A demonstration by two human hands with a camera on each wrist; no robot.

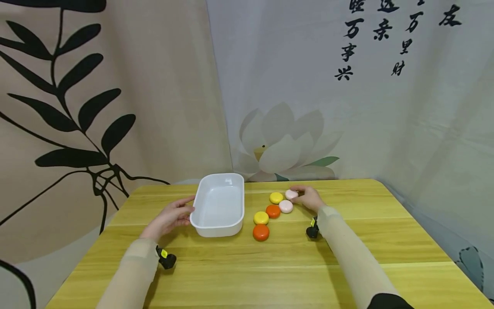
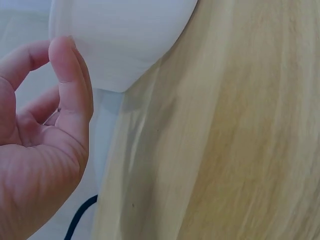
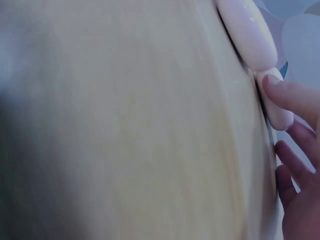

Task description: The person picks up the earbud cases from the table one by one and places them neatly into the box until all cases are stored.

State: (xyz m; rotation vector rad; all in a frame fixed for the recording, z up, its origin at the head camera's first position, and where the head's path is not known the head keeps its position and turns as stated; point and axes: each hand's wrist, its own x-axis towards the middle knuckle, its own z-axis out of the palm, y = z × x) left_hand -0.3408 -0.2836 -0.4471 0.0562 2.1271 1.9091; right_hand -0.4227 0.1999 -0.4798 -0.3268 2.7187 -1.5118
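A white rectangular dish (image 1: 218, 231) with rounded corners stands on the table, left of the middle. My left hand (image 1: 172, 218) holds its left side, the thumb at the rim in the left wrist view. To the right, my right hand (image 1: 308, 199) pinches a pale pink round disc (image 1: 291, 194) between thumb and fingers at table level. Against it lies a second pale pink disc (image 1: 286, 206), seen larger in the right wrist view. Beside them are a yellow disc (image 1: 276, 198) and an orange disc (image 1: 273, 211). Nearer me lie another yellow disc (image 1: 261, 218) and orange disc (image 1: 260, 232).
The wooden table (image 1: 247, 274) has rounded far corners, and the discs lie between the dish and my right hand. Behind it hangs a curtain (image 1: 173, 86) printed with leaves, a lotus and writing. A small black camera sits on each wrist.
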